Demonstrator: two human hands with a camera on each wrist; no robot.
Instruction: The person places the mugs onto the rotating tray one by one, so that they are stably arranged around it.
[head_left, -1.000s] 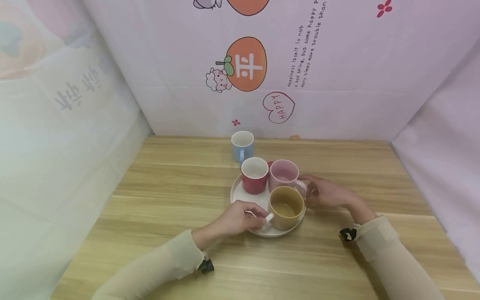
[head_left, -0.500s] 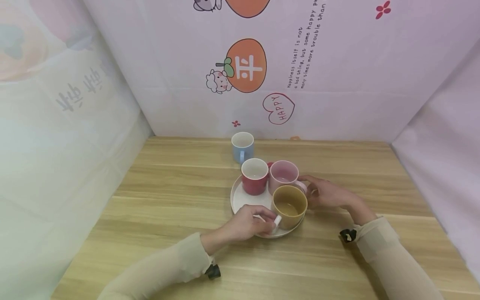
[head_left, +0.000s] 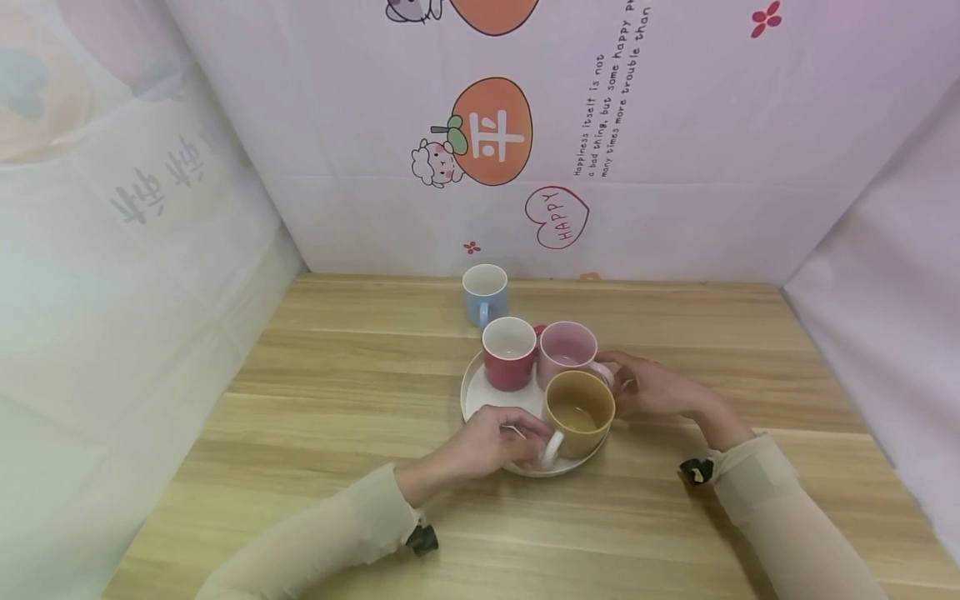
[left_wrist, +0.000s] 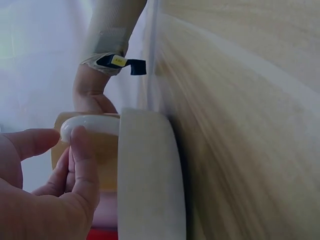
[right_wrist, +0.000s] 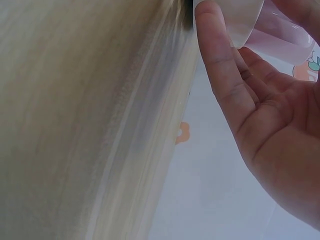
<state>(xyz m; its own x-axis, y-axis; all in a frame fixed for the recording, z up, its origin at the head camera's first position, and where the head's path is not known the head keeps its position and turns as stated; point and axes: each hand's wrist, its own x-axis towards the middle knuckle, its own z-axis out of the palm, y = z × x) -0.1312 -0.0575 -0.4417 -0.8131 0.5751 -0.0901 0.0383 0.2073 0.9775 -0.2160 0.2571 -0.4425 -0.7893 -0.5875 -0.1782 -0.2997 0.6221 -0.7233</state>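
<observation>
On a round white plate (head_left: 480, 400) stand a red mug (head_left: 510, 367), a pink mug (head_left: 558, 367) and a yellow mug (head_left: 579, 421), all upright. My left hand (head_left: 498, 442) is at the yellow mug's white handle (left_wrist: 95, 124). In the left wrist view its thumb and fingertips lie at the handle's near side, loosely bent rather than wrapped round it. My right hand (head_left: 652, 387) is at the plate's right side, by the pink mug's handle. Its extended fingers touch the plate's pale outer wall (right_wrist: 235, 20) in the right wrist view; the fingertips are partly hidden.
A light blue mug (head_left: 486, 300) stands behind the plate, off it, on the wooden table (head_left: 337, 400). A printed white cloth (head_left: 375, 225) hangs at the table's back edge, with pale cloths at both sides.
The yellow mug shifted slightly right on the plate with my left hand, then stopped. Since then the left fingers have drawn back a little left, exposing more handle. My right hand keeps its place.
</observation>
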